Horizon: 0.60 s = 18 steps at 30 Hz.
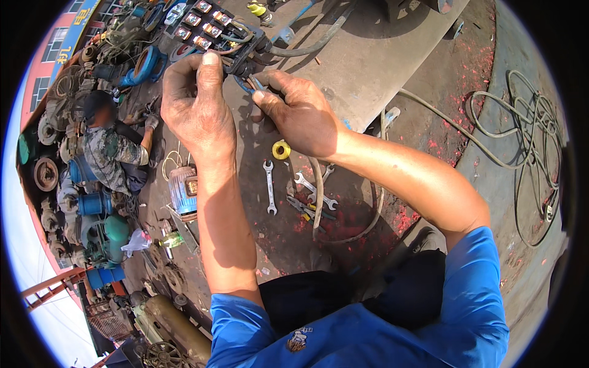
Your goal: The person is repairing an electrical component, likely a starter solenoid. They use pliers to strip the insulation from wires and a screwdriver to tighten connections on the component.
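Note:
A black terminal block [199, 26] with rows of metal screw contacts is at the top. My left hand [199, 107] is closed just below it, its thumb tip at the block's near edge; whatever lies between thumb and fingers is hidden. My right hand [304, 113] pinches a small bunch of wires [247, 83], one of them blue, between thumb and index finger. These wires come out beneath the block, beside a black fitting [261, 44]. From that fitting a thick grey cable [313, 49] runs off to the right.
On the ground below my hands lie a yellow tape roll [281, 149], a wrench [270, 187], more wrenches [316, 189] and pliers [300, 208]. A blue motor [183, 190] stands left. Another person [113, 144] crouches among machine parts. Coiled cable [531, 122] lies right.

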{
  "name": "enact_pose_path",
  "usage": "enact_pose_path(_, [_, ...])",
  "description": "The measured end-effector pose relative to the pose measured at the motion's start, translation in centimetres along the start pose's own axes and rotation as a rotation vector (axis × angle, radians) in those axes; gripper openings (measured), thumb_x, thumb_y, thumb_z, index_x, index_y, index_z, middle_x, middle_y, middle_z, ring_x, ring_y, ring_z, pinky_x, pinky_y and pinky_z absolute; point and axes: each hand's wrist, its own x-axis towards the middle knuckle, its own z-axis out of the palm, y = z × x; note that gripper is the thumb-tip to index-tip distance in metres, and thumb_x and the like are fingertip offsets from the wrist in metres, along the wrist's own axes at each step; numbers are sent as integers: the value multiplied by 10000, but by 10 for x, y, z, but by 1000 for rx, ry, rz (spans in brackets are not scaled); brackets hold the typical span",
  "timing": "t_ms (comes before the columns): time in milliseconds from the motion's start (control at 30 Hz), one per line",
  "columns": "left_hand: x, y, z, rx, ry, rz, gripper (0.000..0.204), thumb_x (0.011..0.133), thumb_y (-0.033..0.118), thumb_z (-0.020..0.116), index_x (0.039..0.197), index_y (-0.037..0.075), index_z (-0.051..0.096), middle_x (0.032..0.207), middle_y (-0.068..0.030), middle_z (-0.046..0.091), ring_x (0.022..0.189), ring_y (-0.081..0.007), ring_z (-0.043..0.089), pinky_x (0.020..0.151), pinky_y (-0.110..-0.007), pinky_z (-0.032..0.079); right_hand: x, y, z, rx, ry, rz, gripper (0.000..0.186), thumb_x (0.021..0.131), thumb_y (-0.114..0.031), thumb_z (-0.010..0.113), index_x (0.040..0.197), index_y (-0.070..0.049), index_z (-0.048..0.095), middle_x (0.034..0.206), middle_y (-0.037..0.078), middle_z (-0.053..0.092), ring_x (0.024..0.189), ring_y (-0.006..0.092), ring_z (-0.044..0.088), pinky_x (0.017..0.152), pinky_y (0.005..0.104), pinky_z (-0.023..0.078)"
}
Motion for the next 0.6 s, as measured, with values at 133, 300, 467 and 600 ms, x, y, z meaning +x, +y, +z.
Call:
enact_pose_path(133, [-1, 10, 2, 245, -60, 93, 249, 816, 134, 832, 903, -17, 654, 818, -15, 633, 722, -82, 543, 653, -226, 453, -3, -7, 5, -112, 24, -57, 322, 996, -153, 572, 1274, 11, 575, 751, 69, 657, 615, 134, 603, 572, 307, 496])
enact_pose_path(300, [3, 6, -7, 106, -43, -43, 225, 838, 145, 816, 905, -35, 699, 809, -47, 687, 736, -107, 605, 696, -230, 479, -7, -9, 0, -284, 80, -9, 245, 993, -176, 577, 1125, 23, 631, 714, 80, 641, 628, 163, 610, 602, 347, 495])
enact_pose_path(467, [0, 7, -4, 2, 104, 81, 157, 820, 71, 807, 841, -23, 682, 759, -16, 651, 700, -80, 550, 642, -233, 448, -24, -2, 3, -424, 96, -72, 241, 1006, -203, 561, 1067, 20, 630, 730, 114, 646, 638, 213, 607, 624, 378, 491])
enact_pose_path(600, [1, 35, -3, -105, 188, 93, 167, 835, 70, 796, 850, -44, 675, 758, -42, 665, 692, -92, 577, 643, -227, 458, 1, -20, 11, -366, 130, -149, 236, 1000, -198, 566, 1068, 19, 631, 738, 132, 648, 643, 247, 614, 634, 392, 493])
